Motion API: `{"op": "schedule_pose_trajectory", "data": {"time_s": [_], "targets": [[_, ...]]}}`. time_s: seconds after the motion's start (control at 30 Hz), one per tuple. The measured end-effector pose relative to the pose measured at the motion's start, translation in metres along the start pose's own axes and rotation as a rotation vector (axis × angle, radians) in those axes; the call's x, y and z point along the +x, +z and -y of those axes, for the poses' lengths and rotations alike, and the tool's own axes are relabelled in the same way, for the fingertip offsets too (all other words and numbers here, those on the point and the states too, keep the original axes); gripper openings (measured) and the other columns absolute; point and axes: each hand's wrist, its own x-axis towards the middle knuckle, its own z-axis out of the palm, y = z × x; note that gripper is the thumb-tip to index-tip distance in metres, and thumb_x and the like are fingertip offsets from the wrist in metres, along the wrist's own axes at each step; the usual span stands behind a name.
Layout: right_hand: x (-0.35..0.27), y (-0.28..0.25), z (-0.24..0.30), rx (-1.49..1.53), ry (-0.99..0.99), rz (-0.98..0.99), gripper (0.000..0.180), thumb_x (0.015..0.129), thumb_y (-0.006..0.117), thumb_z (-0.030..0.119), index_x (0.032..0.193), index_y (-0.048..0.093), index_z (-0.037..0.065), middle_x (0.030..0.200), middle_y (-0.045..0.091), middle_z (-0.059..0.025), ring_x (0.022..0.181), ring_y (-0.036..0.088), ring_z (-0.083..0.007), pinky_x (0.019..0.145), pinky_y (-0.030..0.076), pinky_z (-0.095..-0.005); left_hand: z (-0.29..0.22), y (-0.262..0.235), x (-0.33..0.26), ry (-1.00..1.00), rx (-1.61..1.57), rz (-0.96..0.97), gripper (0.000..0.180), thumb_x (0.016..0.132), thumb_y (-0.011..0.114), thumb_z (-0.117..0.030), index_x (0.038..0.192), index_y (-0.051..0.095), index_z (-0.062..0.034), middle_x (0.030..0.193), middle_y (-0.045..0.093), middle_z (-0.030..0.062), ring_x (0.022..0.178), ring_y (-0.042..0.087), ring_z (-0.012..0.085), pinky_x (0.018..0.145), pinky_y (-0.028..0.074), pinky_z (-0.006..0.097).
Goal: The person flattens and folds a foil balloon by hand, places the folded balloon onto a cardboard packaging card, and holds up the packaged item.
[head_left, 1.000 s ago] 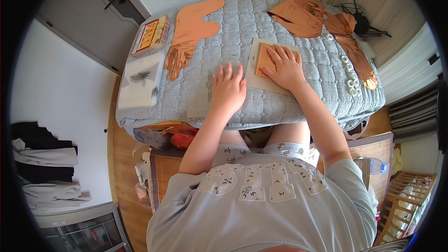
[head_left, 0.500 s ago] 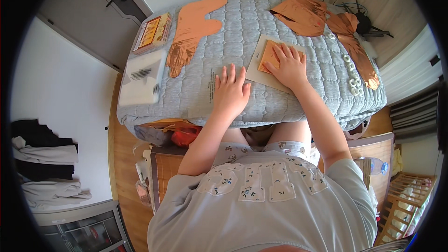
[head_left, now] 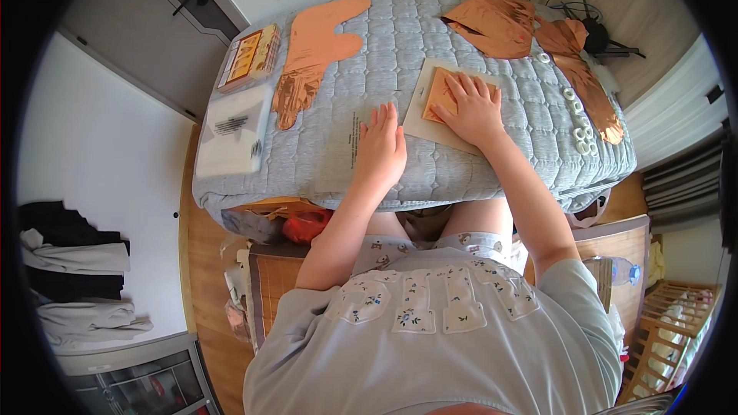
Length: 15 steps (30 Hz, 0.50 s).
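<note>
My right hand [head_left: 473, 111] lies flat with its fingers spread on a small orange square packet [head_left: 438, 96]. The packet rests on a larger pale card [head_left: 421, 117], tilted on the quilted bed cover. Left of the card, my left hand [head_left: 382, 147] is tipped on its edge, fingers straight and close together, holding nothing. It touches or hovers just above a clear plastic bag [head_left: 338, 157] with small print; which of the two I cannot tell.
Copper foil balloons [head_left: 327, 34] lie flat at far left, others [head_left: 496, 27] at far right. White tape rolls [head_left: 580, 134] sit near the right edge. A patterned box [head_left: 250, 58] and a white packet with a grey star [head_left: 231, 134] lie at left. A black router [head_left: 603, 34] stands far right.
My left hand has rolled onto its edge, and its spread fingers have come together. My right hand stays flat on the orange packet.
</note>
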Motion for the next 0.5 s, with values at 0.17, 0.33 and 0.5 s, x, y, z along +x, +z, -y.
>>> {"op": "schedule_pose_trajectory", "data": {"time_s": [0.17,0.33,0.5], "targets": [[-0.029,-0.013,0.007,0.107,-0.158,0.044,0.080,0.091,0.058,0.066,0.154,0.046,0.020,0.160,0.044,-0.0097,0.150,0.035,-0.0337,0.120,0.020,-0.0643,-0.018,0.014,0.014,-0.036,0.129,-0.011,0.055,0.106,0.044,-0.020,0.153,0.035,0.0048,0.156,0.042,0.0289,0.148,0.035,0.0444,0.120,0.028,0.060],[-0.043,-0.022,0.006,0.128,-0.197,0.067,0.079,0.090,0.059,0.065,0.153,0.047,0.020,0.159,0.045,-0.0093,0.149,0.035,-0.0330,0.121,0.018,-0.0629,-0.024,0.020,0.018,0.002,0.225,-0.028,0.056,0.105,0.046,-0.022,0.153,0.036,0.0058,0.156,0.042,0.0291,0.149,0.035,0.0438,0.121,0.027,0.059],[-0.042,-0.027,0.008,0.108,-0.198,0.107,0.078,0.091,0.058,0.064,0.154,0.047,0.020,0.160,0.043,-0.0094,0.149,0.034,-0.0345,0.122,0.017,-0.0634,-0.024,0.021,0.021,0.012,0.250,-0.004,0.057,0.105,0.046,-0.022,0.152,0.036,0.0060,0.156,0.041,0.0290,0.149,0.035,0.0437,0.121,0.027,0.058]]}}
